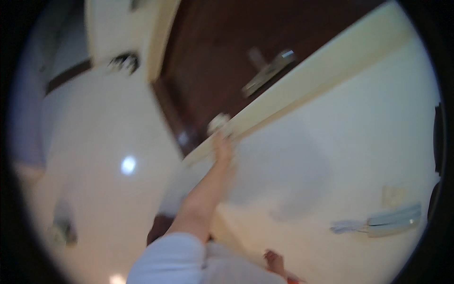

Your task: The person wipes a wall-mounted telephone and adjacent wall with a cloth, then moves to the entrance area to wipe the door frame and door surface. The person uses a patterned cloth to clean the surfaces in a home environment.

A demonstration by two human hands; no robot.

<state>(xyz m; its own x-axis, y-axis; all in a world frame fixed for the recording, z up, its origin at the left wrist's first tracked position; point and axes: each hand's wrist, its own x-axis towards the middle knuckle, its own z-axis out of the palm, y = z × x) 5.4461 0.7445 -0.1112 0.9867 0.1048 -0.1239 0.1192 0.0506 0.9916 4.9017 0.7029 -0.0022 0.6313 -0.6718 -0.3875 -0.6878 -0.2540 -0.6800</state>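
Observation:
My left arm reaches forward in a pale short sleeve. Blurred, my left hand [222, 142] grips a crumpled whitish cloth [218, 123] at the cream door frame [283, 103], low beside the dark brown wooden door [212, 60]. A metal handle plate [268, 74] is on the door above the hand. Near the bottom edge, right of my body, is my right hand [275, 261], small and blurred, its fingers bent. Whether it holds something cannot be told; something orange-red [294, 280] shows beside its wrist.
Pale glossy floor [106, 117] lies to the left, with a dark blurred object [127, 63] near the frame. A light wall [354, 124] extends right, bearing a pale switch-like plate [393, 195] and a hanging bluish-grey item [393, 220]. Someone's blue-purple clothing [26, 117] appears at far left.

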